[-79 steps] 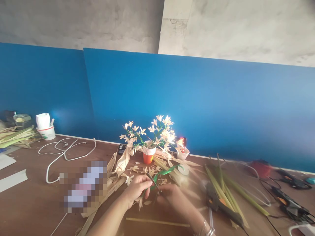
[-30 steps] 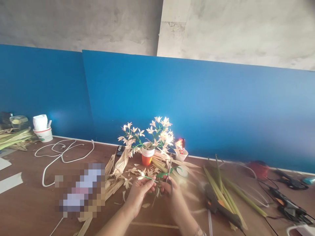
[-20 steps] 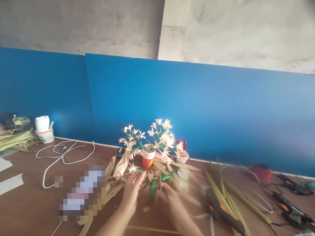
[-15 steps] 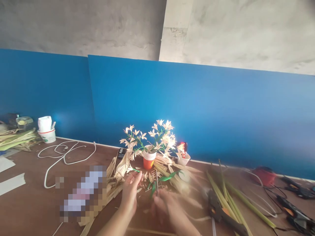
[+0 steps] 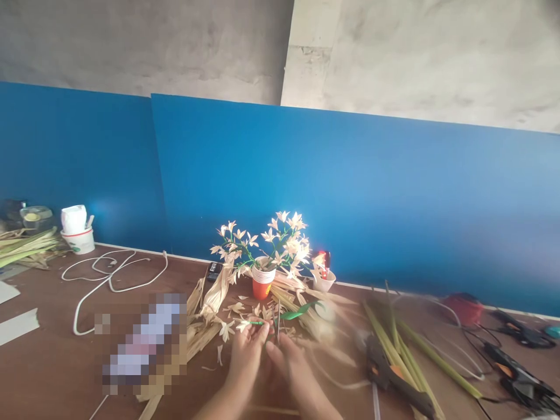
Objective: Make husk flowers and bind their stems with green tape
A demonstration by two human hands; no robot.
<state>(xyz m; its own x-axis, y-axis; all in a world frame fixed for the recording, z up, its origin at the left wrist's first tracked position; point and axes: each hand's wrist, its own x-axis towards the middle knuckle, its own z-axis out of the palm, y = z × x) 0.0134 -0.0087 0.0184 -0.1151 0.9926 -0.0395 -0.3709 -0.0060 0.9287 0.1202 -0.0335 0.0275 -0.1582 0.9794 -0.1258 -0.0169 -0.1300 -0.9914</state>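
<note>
My left hand [image 5: 246,357] pinches a small cream paper flower on a green stem [image 5: 247,323]. My right hand [image 5: 290,363] sits close beside it, fingers closed round a thin upright stick [image 5: 278,315], with a green ribbon strip [image 5: 296,312] trailing off to the right. Both hands hover over the brown table [image 5: 52,361], in front of an orange paper cup [image 5: 262,282] that holds a bunch of cream flowers [image 5: 271,236]. Dried husk leaves [image 5: 210,315] and loose petals lie around the hands.
A black and orange glue gun [image 5: 396,376] lies on green leaf stalks [image 5: 411,344] at the right. More glue guns and cables [image 5: 518,370] sit at the far right. A white cable [image 5: 111,280] and a white cup [image 5: 77,230] are at the left.
My hands have drawn together again. The left hand came back from the husks with the little flower, and the right hand now shows sharply with the stick upright.
</note>
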